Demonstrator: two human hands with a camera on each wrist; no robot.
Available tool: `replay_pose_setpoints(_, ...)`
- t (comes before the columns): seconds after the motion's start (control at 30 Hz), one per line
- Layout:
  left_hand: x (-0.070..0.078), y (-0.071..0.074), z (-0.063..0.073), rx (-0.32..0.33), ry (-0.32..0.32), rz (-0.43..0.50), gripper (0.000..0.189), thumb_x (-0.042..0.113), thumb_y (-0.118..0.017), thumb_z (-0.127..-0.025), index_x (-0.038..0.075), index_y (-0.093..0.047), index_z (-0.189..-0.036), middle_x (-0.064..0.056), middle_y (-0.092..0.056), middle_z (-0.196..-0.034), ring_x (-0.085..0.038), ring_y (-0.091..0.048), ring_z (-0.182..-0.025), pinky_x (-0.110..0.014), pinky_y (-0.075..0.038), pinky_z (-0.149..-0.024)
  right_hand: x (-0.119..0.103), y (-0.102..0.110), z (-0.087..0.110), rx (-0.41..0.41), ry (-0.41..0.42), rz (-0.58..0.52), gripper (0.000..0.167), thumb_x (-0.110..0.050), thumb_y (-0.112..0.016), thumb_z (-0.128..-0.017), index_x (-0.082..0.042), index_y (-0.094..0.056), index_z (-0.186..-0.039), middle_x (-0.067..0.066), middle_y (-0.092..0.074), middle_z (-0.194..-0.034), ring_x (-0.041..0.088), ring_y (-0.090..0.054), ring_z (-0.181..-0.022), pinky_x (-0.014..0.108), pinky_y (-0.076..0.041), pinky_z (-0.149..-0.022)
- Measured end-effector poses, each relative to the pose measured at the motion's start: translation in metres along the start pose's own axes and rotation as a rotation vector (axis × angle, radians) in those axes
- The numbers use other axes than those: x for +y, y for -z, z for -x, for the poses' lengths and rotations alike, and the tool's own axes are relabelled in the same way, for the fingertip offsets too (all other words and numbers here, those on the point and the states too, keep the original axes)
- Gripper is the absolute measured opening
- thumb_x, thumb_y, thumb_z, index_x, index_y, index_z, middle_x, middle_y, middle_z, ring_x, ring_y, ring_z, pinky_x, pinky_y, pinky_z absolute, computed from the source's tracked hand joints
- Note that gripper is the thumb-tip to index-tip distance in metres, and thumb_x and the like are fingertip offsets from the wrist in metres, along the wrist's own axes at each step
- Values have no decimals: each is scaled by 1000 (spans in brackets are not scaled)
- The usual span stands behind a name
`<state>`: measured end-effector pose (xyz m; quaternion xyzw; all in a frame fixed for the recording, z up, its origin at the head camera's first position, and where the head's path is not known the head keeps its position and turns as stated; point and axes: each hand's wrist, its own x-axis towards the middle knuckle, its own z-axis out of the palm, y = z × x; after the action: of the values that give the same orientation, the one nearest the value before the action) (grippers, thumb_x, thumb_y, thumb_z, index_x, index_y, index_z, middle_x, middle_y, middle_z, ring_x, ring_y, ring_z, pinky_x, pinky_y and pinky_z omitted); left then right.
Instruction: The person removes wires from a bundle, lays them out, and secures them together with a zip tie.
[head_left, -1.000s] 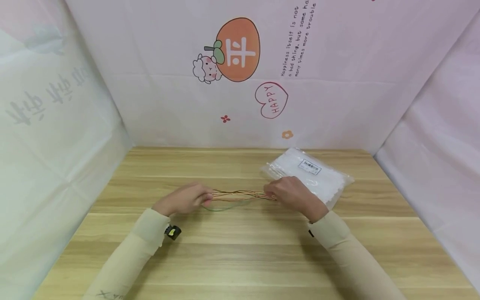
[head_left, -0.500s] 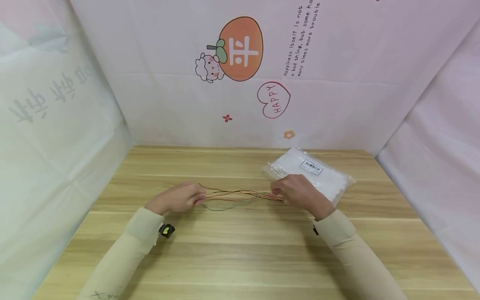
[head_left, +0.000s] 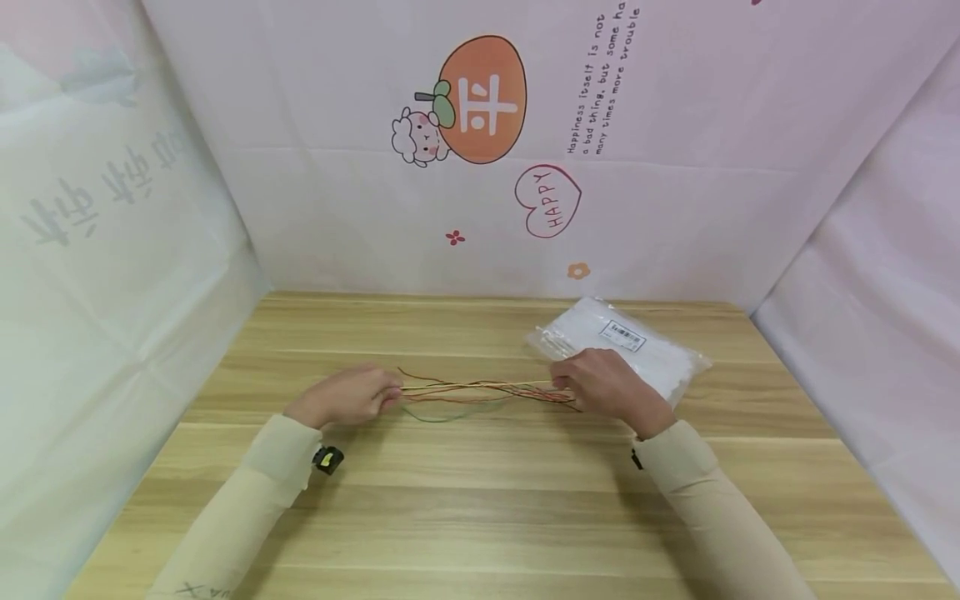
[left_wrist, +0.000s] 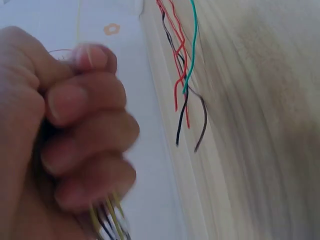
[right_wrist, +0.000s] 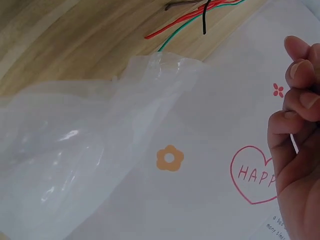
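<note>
A thin yellow wire (head_left: 476,384) runs straight between my two hands. My left hand (head_left: 352,396) pinches its left end; in the left wrist view the curled fingers also grip several wires, whose yellow and dark ends (left_wrist: 112,215) stick out below the fist. My right hand (head_left: 603,385) pinches the yellow wire's other end between thumb and fingertips. Beneath it lie loose red wires (left_wrist: 184,45), a green wire (left_wrist: 195,40) and dark wires (left_wrist: 205,117) on the wooden table, their right ends near the right hand.
Behind and beside my right hand lies a clear plastic bag (head_left: 667,358) of white contents with a barcode label (head_left: 622,335). White printed cloth (head_left: 337,217) walls in the table (head_left: 480,517) at the back and both sides.
My hands have drawn apart, left hand leftward and right hand rightward. The yellow wire has separated from the bundle, and a reddish-brown wire's left end has come free near the left hand.
</note>
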<state>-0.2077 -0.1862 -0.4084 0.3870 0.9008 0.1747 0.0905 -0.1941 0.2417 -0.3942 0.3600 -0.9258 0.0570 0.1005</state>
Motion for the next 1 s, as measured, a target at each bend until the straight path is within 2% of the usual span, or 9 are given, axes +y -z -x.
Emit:
replay_pose_setpoints(0.13, -10, 4, 14, 23, 67, -64, 43, -2, -53, -103, 18, -38, -68, 8, -30, -65, -4, -28, -59, -21, -29, -60, 14, 2, 11, -12, -69, 26, 29, 10, -65, -89, -17, -65, -76, -9, -57, -68, 7, -41, -61, 26, -39, -58)
replay_pose_setpoints(0.23, -12, 6, 18, 44, 91, -44, 41, 1, -51, -106, 17, -43, -69, 8, -35, -65, -4, -32, -59, -22, -33, -61, 21, 2, 15, 4, -68, 11, 29, 8, -64, -92, -17, -67, -78, -9, -61, -70, 7, -45, -61, 27, -42, -59)
replay_pose_setpoints(0.4, -6, 4, 11, 83, 114, -47, 36, 15, -46, -112, 18, -51, -77, 8, -45, -68, -6, -38, -60, -26, -39, -64, 16, 1, 12, 15, -27, -19, 23, -1, -70, -95, -18, -67, -80, -8, -66, -73, 4, -46, -63, 27, -44, -61)
replay_pose_setpoints(0.53, 11, 7, 4, 143, 128, -12, 29, 24, -47, -114, 15, -57, -89, 6, -49, -73, -7, -43, -64, -27, -41, -64, 1, 7, 6, 18, 2, -36, 28, -6, -74, -96, -21, -62, -76, -10, -60, -69, 3, -40, -61, 25, -41, -61)
replay_pose_setpoints(0.67, 42, 14, -12, 228, 33, -45, 18, 24, -54, -112, 9, -64, -110, 0, -66, -93, -13, -62, -80, -32, -55, -74, -15, 16, -3, 31, 48, -65, 33, -3, -73, -95, -19, -58, -72, -13, -51, -65, 1, -37, -60, 22, -39, -58)
replay_pose_setpoints(0.77, 68, 12, -29, 258, -82, -121, 25, 25, -60, -109, 5, -63, -123, -8, -71, -114, -21, -68, -99, -39, -59, -89, -27, 18, -11, 30, 95, -93, 29, -5, -75, -95, -15, -59, -72, -13, -50, -64, 0, -36, -60, 21, -38, -57)
replay_pose_setpoints(0.87, 84, 1, -46, 275, -229, -231, 29, 31, -64, -107, 6, -64, -121, -7, -68, -109, -19, -64, -93, -34, -57, -86, -38, 16, -19, 27, 144, -123, 26, -6, -75, -96, -13, -61, -75, -11, -51, -63, 0, -36, -59, 20, -37, -55)
replay_pose_setpoints(0.93, 88, -9, -55, 296, -332, -304, 22, 30, -65, -106, 9, -67, -110, -3, -61, -96, -15, -55, -82, -29, -51, -77, -43, 14, -23, 33, 166, -143, 26, -6, -73, -97, -14, -62, -76, -9, -57, -64, 0, -37, -59, 19, -38, -55)
replay_pose_setpoints(1.0, 86, -17, -60, 308, -404, -360, 16, 26, -64, -107, 12, -66, -100, 0, -52, -86, -13, -44, -75, -26, -43, -70, -47, 13, -27, 41, 175, -159, 26, -2, -71, -96, -15, -63, -76, -7, -61, -66, -1, -39, -58, 18, -39, -55)
